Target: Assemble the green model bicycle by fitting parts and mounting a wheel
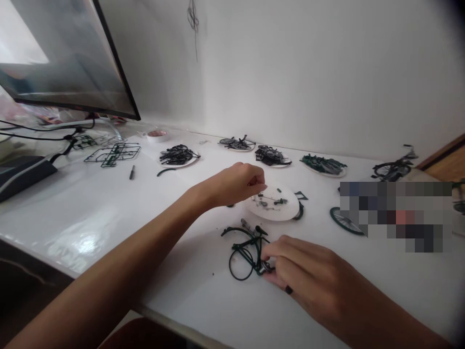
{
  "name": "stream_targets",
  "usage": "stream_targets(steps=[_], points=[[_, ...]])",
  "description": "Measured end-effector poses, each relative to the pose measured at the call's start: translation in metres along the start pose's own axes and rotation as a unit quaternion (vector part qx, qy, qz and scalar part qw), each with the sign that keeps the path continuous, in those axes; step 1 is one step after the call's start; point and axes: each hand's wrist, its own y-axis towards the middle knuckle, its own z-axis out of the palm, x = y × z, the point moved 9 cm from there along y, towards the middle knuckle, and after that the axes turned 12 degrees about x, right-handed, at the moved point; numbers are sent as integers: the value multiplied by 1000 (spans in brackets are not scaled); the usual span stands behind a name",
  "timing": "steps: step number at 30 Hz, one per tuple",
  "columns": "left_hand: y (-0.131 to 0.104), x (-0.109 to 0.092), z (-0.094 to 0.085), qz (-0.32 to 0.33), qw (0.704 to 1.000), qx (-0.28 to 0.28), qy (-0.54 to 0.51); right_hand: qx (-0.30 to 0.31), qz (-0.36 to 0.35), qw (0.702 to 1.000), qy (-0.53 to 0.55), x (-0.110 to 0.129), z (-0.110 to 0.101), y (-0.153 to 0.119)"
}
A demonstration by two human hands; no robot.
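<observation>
My right hand (308, 271) pinches the crank area of a small dark green model bicycle frame (249, 245), which has a thin black wheel ring at its left and a saddle on top. The frame is just above or on the white table, at the centre front. Over the left edge of a white plate (286, 211) with small green and dark parts, my left hand (240, 183) has its fingers curled together. Whatever lies between its fingertips is too small to make out. Dark green pieces stick out from beside the plate's right edge.
Plates with black parts (178, 155), grey and black parts (272, 156) and green parts (323, 164) line the back. A screwdriver (132, 172), green sprues (114, 154) and a monitor (72, 53) are left. A wheel (347, 221) and an assembled model bicycle (394, 167) are right.
</observation>
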Motion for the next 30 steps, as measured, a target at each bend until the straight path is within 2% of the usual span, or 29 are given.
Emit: stream_targets(steps=[3, 6, 11, 13, 15, 19, 22, 25, 30], points=[[1, 0, 2, -6, 1000, -5, 15, -20, -24, 999, -41, 12, -3, 2], [1, -2, 4, -16, 999, -7, 40, -32, -23, 999, -27, 14, -4, 0], [-3, 1, -5, -46, 994, -21, 101, -37, 45, 994, 94, -15, 2, -10], [-6, 1, -13, -46, 992, -36, 115, -67, 72, 987, 125, -26, 0, -14], [-7, -5, -15, -16, 996, -26, 89, -115, 100, 979, 138, -36, -7, -16], [-5, -31, 9, 75, 994, 72, -34, -213, 193, 952, 109, -57, -26, -24], [-3, -47, 27, 111, 983, 115, -89, -240, 228, 942, 55, -63, -37, -28], [-1, -51, 37, 114, 977, 132, -120, -244, 227, 942, 37, -63, -40, -29], [-3, -41, 42, 61, 971, 155, -171, -228, 236, 943, 61, -67, -34, -27]])
